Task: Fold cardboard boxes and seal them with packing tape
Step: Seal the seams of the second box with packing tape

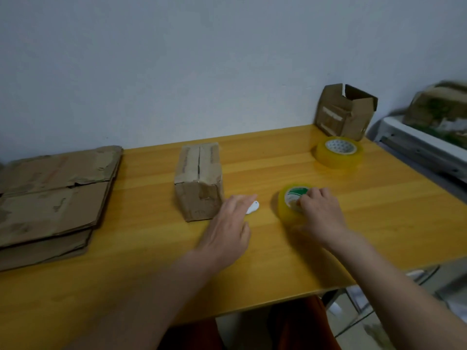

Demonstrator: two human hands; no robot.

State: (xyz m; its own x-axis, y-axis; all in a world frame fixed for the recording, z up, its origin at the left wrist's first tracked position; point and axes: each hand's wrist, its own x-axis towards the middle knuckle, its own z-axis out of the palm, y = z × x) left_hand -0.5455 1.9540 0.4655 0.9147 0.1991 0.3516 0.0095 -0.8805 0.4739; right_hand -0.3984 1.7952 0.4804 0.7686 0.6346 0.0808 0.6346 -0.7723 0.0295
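Note:
A small closed cardboard box [198, 180] lies on the yellow wooden table [151, 274], its top flaps meeting in a seam. Right beside it my left hand [231, 228] rests palm down with its fingertips on a small white cutter [253, 207]. My right hand [321, 214] grips a roll of clear yellowish packing tape [290, 202] with a green and white core, fingers curled over its top. A second, larger tape roll [339, 152] sits further back on the right. A stack of flattened cardboard boxes [53, 198] lies at the left.
An opened cardboard box [345, 113] stands at the back right corner against the white wall. Beyond the table's right edge is a white appliance [424, 145] with a blurred box [439, 104] on top. The table's front edge runs just above my knees.

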